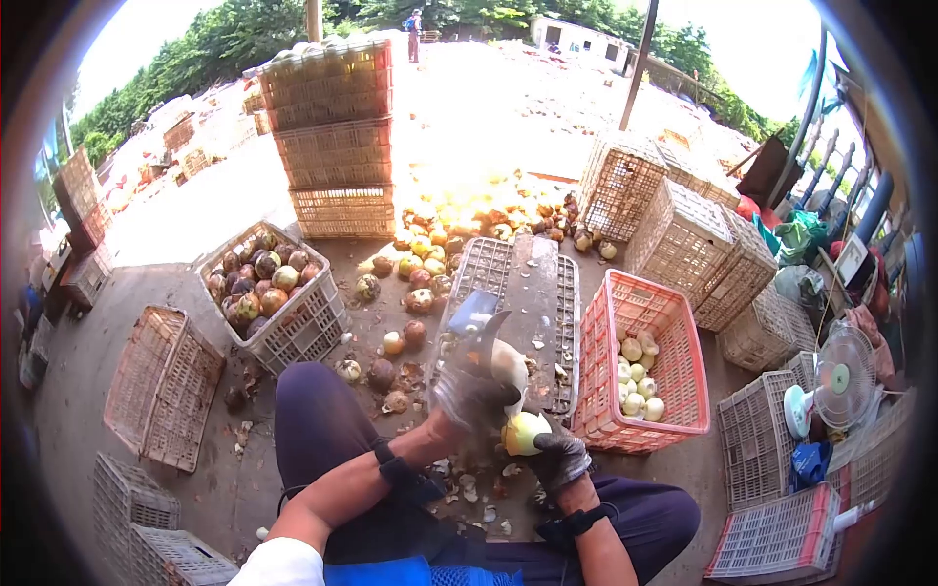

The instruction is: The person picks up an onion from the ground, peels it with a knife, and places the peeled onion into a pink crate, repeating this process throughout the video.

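My right hand, gloved in grey and black, is at the bottom right of centre. Its fingers are wrapped round a pale yellow-green peeled fruit (526, 434); this right hand (561, 459) is low over my lap. Just up and left of it, my gloved left hand (469, 393) is closed around a tool with a curved dark blade (491, 337); its handle is hidden. Beyond the hands lies a worn board (532, 293) on an upturned crate (484, 264). A blurred bluish flat piece (473, 311) and a whitish form (508, 371) show beside the blade.
Brown unpeeled fruits (418, 301) lie on the floor ahead. A full crate (303, 327) stands left, a red crate (640, 439) with peeled fruits (640, 386) right. Tall stacked crates (337, 146) rise ahead. A fan (842, 376) is far right; a distant person (413, 37) stands outside.
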A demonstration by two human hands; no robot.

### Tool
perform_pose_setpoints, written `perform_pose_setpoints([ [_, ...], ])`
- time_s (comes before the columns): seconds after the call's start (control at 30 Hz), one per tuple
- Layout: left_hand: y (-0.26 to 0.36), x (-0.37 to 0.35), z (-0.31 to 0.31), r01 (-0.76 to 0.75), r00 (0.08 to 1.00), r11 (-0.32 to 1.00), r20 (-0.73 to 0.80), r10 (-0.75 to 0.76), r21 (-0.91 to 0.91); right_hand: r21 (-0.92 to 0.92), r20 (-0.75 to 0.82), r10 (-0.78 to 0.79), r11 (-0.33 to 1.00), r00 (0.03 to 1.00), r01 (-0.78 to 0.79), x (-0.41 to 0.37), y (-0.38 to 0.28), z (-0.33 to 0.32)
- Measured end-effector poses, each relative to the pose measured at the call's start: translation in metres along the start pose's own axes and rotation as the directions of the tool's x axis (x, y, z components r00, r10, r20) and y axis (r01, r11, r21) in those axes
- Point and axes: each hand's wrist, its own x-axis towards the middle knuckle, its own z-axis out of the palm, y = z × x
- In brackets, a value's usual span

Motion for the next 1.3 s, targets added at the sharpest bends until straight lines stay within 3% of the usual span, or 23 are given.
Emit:
perform_pose_setpoints([
  [0.2,-0.008,0.004,-0.006,0.036,0.998,0.994,0.054,-0.031,-0.100,-0.150,-0.125,0.026,0.988,0.992,-0.045,0.001,0.004,0.001],
  [0.23,0.002,0.000,-0.008,-0.035,0.995,0.992,0.093,0.024,0.120,-0.141,-0.106,-0.017,0.990,0.994,0.002,0.005,0.005,-0.004],
  [0.33,-0.019,0.006,-0.037,0.087,0.993,0.960,0.101,-0.062,-0.265,-0.025,-0.056,-0.025,0.999,0.998,0.024,0.006,0.005,-0.021],
  [0.4,-0.021,0.014,-0.052,0.113,0.993,0.944,0.071,-0.095,-0.311,0.072,-0.024,-0.027,0.997,0.999,0.029,-0.002,-0.003,-0.018],
  [0.43,-0.016,0.013,-0.052,0.087,0.996,0.976,0.012,-0.086,-0.198,0.112,-0.053,-0.049,0.992,0.997,0.055,-0.005,-0.004,-0.017],
  [0.53,-0.012,0.024,-0.066,0.124,0.992,0.851,0.072,-0.101,-0.511,0.157,-0.066,-0.084,0.983,0.994,0.094,-0.009,-0.005,-0.024],
  [0.57,-0.010,0.026,-0.068,0.089,0.996,0.846,0.044,-0.077,-0.526,0.159,-0.081,-0.089,0.982,0.993,0.101,-0.010,-0.002,-0.031],
  [0.63,-0.008,0.030,-0.074,0.019,0.999,0.831,-0.011,-0.031,-0.556,-0.091,-0.097,-0.149,0.986,0.984,0.140,-0.013,0.000,-0.044],
  [0.67,-0.006,0.032,-0.077,-0.021,0.998,0.839,-0.066,-0.018,-0.544,-0.336,-0.083,-0.203,0.927,0.976,0.165,-0.015,-0.003,-0.043],
  [0.73,-0.003,0.038,-0.086,-0.101,0.984,0.853,-0.176,0.011,-0.512,-0.574,-0.088,-0.295,0.796,0.952,0.193,-0.017,-0.007,-0.038],
  [0.77,-0.004,0.042,-0.093,-0.210,0.958,0.954,-0.239,0.157,-0.216,-0.589,-0.120,-0.337,0.781,0.934,0.206,-0.018,-0.008,-0.033],
  [0.8,0.012,0.038,-0.082,-0.161,0.972,0.971,-0.200,0.125,-0.177,-0.164,-0.128,-0.253,0.959,0.959,0.231,-0.020,-0.015,-0.017],
  [0.83,0.031,0.029,-0.072,-0.111,0.983,0.985,-0.161,0.089,-0.134,0.297,-0.136,-0.166,0.934,0.977,0.200,-0.022,-0.023,-0.001],
  [0.87,0.043,0.024,-0.065,-0.061,0.991,0.994,-0.124,0.050,-0.090,0.244,-0.164,-0.185,0.944,0.969,0.222,-0.020,-0.022,-0.001],
  [0.9,0.030,0.030,-0.072,-0.096,0.987,0.976,-0.150,0.066,-0.197,0.190,-0.191,-0.205,0.952,0.960,0.241,-0.018,-0.021,-0.003],
  [0.93,0.029,0.029,-0.069,-0.014,0.989,0.999,-0.147,0.018,0.029,0.135,-0.218,-0.223,0.957,0.950,0.256,-0.016,-0.019,-0.006],
  [1.0,0.030,0.025,-0.050,0.149,0.981,0.874,-0.180,-0.072,0.463,0.057,-0.310,-0.203,0.971,0.929,0.231,-0.012,-0.015,-0.016],
  [1.03,0.028,0.032,-0.041,0.407,0.906,0.780,-0.320,-0.277,0.476,0.019,-0.354,-0.193,0.977,0.915,0.213,-0.010,-0.013,-0.021],
  [1.07,0.015,0.031,-0.038,0.334,0.941,0.779,-0.236,-0.242,0.532,-0.063,-0.392,-0.221,0.975,0.893,0.213,-0.007,-0.012,-0.025],
  [1.13,0.000,0.030,-0.027,0.103,0.989,0.624,-0.014,-0.146,0.774,-0.222,-0.459,-0.283,0.954,0.842,0.200,-0.003,-0.008,-0.032],
  [1.17,-0.012,0.027,-0.020,0.048,0.994,0.613,0.021,-0.105,0.788,-0.306,-0.468,-0.330,0.931,0.820,0.200,0.000,-0.005,-0.037],
  [1.23,-0.039,0.031,-0.018,0.096,0.979,0.556,0.021,-0.201,0.826,-0.469,-0.470,-0.419,0.864,0.777,0.182,0.007,0.003,-0.046],
  [1.3,-0.053,0.033,-0.007,0.054,0.984,0.417,0.023,-0.177,0.907,-0.598,-0.425,-0.476,0.786,0.770,0.155,0.012,0.008,-0.057],
])
